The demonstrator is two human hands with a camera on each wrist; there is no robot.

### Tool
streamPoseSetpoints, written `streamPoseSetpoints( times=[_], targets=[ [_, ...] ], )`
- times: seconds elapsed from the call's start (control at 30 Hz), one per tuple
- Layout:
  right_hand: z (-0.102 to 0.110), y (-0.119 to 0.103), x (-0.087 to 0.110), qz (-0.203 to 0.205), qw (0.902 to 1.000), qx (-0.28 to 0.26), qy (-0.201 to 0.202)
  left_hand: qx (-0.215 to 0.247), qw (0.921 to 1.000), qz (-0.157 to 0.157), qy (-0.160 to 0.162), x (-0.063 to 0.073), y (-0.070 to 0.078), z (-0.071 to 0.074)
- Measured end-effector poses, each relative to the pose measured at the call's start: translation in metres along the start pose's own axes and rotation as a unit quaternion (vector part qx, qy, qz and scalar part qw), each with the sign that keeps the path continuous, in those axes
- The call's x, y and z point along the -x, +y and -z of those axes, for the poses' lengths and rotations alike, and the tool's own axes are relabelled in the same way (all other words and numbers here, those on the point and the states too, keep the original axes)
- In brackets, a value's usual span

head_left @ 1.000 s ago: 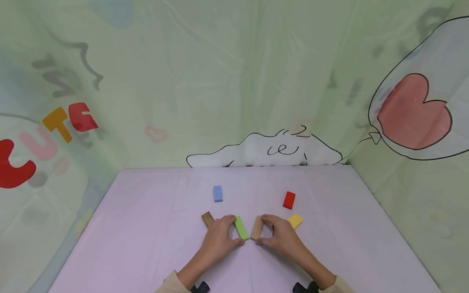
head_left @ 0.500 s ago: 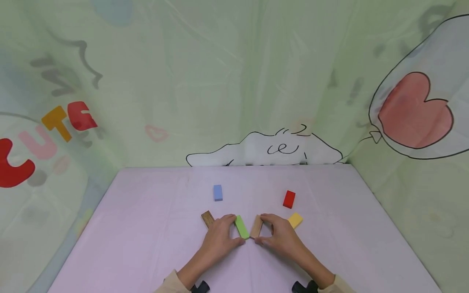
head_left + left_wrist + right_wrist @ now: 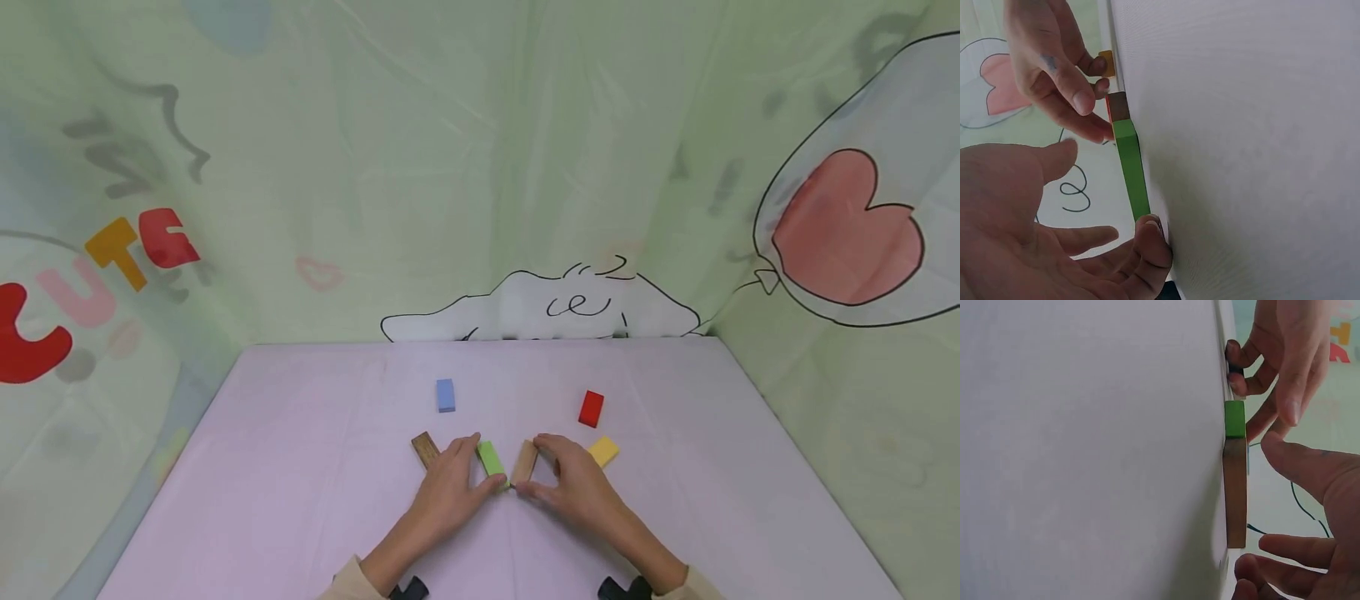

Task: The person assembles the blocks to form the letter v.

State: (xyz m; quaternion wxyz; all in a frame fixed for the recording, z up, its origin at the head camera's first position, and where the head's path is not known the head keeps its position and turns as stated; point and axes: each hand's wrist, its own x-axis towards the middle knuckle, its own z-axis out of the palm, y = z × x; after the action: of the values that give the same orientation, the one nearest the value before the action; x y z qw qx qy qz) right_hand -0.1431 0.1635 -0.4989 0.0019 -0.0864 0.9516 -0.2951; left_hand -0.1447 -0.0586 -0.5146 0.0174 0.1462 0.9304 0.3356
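Observation:
A green block (image 3: pixel 491 459) and a light-wood block (image 3: pixel 524 462) lie on the table in a V, their near ends close together or touching. My left hand (image 3: pixel 448 492) is spread around the green block, its thumb lifted over the near end. In the left wrist view that thumb stands off the green block (image 3: pixel 1132 169), while some curled fingertips are near its far end. My right hand (image 3: pixel 576 482) arches beside the light-wood block. The right wrist view shows its thumb and fingers apart from the wooden block (image 3: pixel 1235 494).
Beyond my left hand lies a dark brown block (image 3: pixel 425 448), partly hidden, with a blue block (image 3: pixel 446 395) farther back. A yellow block (image 3: pixel 604 451) is just past my right hand, and a red block (image 3: pixel 591 409) lies behind it. Printed curtains (image 3: pixel 450 167) surround the table (image 3: pixel 300 467).
Both hands have loosened from the blocks they held at the ends. The thumbs have risen off the near ends, and the fingertips have drawn slightly away. The other blocks stay put.

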Motion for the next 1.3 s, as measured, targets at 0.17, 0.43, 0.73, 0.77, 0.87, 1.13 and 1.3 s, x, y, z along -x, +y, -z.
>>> streamPoseSetpoints(
  times=[0.17,0.43,0.73,0.77,0.87,1.13,1.3],
  targets=[
    [0.009,0.000,-0.002,-0.010,0.9997,0.000,0.022,-0.005,1.0000,-0.002,0.002,-0.001,0.001,0.003],
    [0.018,0.014,-0.004,-0.031,0.9992,0.003,0.025,-0.038,0.9988,-0.021,0.022,0.000,0.004,0.010],
    [0.031,0.031,-0.003,-0.036,0.9979,0.023,0.048,-0.154,0.9780,-0.140,-0.019,0.007,0.008,0.014],
    [0.033,0.034,-0.003,-0.040,0.9977,0.024,0.049,-0.162,0.9744,-0.154,-0.024,0.007,0.008,0.014],
    [0.039,0.042,-0.005,-0.048,0.9971,0.025,0.054,-0.190,0.9623,-0.189,-0.047,0.009,0.008,0.014],
    [0.053,0.064,-0.016,-0.054,0.9964,0.000,0.066,-0.234,0.9337,-0.244,-0.118,0.018,0.010,0.013],
    [0.056,0.078,-0.028,-0.063,0.9960,-0.015,0.062,-0.224,0.9348,-0.240,-0.134,0.022,0.010,0.012]
  ],
)
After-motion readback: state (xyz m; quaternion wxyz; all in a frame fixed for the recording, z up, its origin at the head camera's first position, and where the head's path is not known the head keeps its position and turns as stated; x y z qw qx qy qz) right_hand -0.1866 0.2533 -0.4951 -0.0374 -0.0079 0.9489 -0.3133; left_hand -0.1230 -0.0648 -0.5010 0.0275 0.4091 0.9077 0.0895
